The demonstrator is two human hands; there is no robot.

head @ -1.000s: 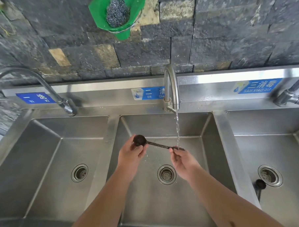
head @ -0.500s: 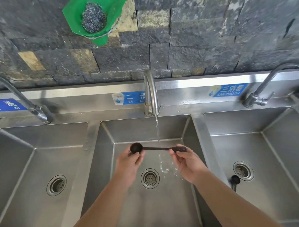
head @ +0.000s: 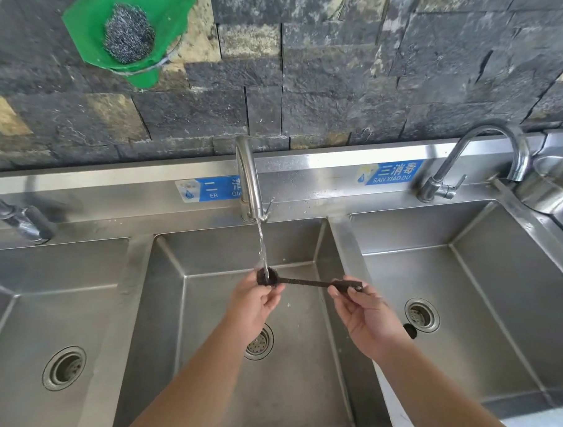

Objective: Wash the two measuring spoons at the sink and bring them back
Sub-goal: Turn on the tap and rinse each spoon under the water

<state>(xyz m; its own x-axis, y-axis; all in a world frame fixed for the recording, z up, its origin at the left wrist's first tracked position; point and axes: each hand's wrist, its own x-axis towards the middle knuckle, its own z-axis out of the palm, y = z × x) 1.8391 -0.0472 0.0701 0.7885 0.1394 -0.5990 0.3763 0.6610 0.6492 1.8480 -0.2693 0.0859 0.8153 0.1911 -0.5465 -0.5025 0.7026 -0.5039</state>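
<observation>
A dark measuring spoon (head: 304, 281) lies level over the middle sink basin (head: 213, 300). My left hand (head: 256, 303) holds its round bowl end, and my right hand (head: 363, 309) pinches the flat handle end. Water runs from the middle tap (head: 248, 179) straight into the spoon's bowl. A second dark spoon (head: 410, 331) lies in the right basin beside its drain, partly hidden behind my right wrist.
Three steel basins sit side by side, each with a drain and a tap; the right tap (head: 484, 159) is off. A steel pot (head: 549, 182) stands at the far right. A green holder with a steel scourer (head: 129, 34) hangs on the stone wall.
The spoon has shifted so that its bowl is under the stream instead of its handle. The view has also panned right.
</observation>
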